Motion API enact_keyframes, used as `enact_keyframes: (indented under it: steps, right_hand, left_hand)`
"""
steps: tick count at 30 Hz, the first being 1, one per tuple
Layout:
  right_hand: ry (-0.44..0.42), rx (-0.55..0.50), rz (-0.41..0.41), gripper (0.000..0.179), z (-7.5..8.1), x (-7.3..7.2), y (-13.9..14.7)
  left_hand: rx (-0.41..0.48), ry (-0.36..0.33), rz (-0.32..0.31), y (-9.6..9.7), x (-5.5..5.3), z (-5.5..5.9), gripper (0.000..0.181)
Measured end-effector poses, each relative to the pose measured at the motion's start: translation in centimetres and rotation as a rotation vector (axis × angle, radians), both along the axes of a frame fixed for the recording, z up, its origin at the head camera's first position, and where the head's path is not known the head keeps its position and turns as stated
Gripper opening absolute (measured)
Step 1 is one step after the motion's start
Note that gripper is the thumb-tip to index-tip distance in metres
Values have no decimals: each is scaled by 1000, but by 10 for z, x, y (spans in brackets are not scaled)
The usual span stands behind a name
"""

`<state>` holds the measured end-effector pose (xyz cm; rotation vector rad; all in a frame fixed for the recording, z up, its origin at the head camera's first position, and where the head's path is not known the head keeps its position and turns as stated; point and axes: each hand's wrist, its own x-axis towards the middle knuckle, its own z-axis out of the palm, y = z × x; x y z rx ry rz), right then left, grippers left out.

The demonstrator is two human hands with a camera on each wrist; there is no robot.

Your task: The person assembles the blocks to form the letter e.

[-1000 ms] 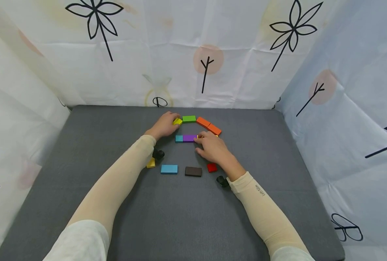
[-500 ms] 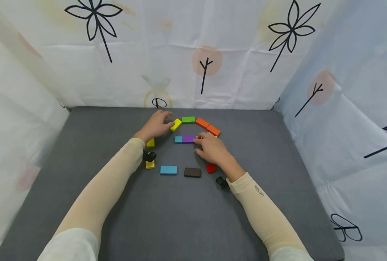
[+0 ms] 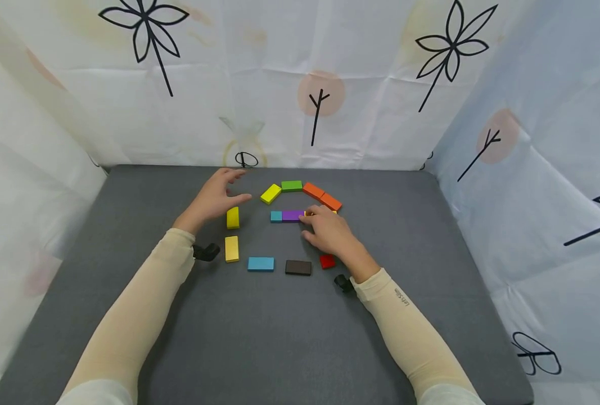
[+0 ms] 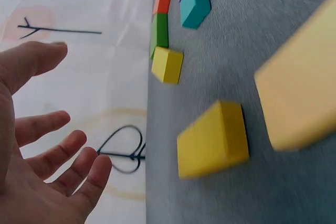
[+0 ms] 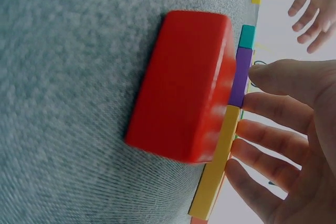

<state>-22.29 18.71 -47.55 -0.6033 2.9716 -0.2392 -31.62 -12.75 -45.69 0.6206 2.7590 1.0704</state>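
Observation:
My left hand [image 3: 213, 197] hovers at the far left of the block layout, fingers spread and holding nothing. To its right lies a tilted yellow block [image 3: 271, 194], beside a green block [image 3: 292, 185] and two orange blocks [image 3: 330, 201]. Below the left hand are a yellow block [image 3: 233, 218] and a paler yellow one [image 3: 231, 249]. My right hand [image 3: 330, 229] rests at the middle row, where a teal block [image 3: 276, 216] and a purple block [image 3: 292, 216] join a long amber block [image 5: 214, 174]. Its loosely extended fingertips are right at the amber and purple blocks, partly covering them.
Along the near side lie a light blue block [image 3: 261, 264], a dark brown block [image 3: 298, 268] and a red block [image 3: 327, 261], which is close under the right wrist. A printed white cloth [image 3: 259, 84] stands behind the grey table [image 3: 279, 337].
The left hand lets go of the tilted yellow block and moves left and away, uncovering the yellow blocks at the left. That tilted block has turned and shifted slightly left. The right hand stays put.

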Motion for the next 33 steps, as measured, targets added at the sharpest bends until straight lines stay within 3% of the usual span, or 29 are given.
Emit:
enact_keyframes:
  steps: [4, 10, 17, 27, 33]
  right_hand:
    - [-2, -3, -4, 48, -1, -1, 1]
    - [-5, -10, -9, 47, -1, 0, 1]
    - [4, -6, -4, 48, 0, 0, 0]
    - [6, -4, -3, 49, -1, 1, 0]
    - [-4, 5, -6, 49, 0, 1, -1]
  left_hand:
    - [-21, -18, 5, -16, 8, -1, 76]
    - [-1, -48, -22, -35, 18, -13, 80]
    - [4, -69, -17, -43, 29, -21, 83]
    - [-43, -106, -73, -44, 31, -40, 84]
    - [-72, -95, -83, -43, 30, -45, 82]
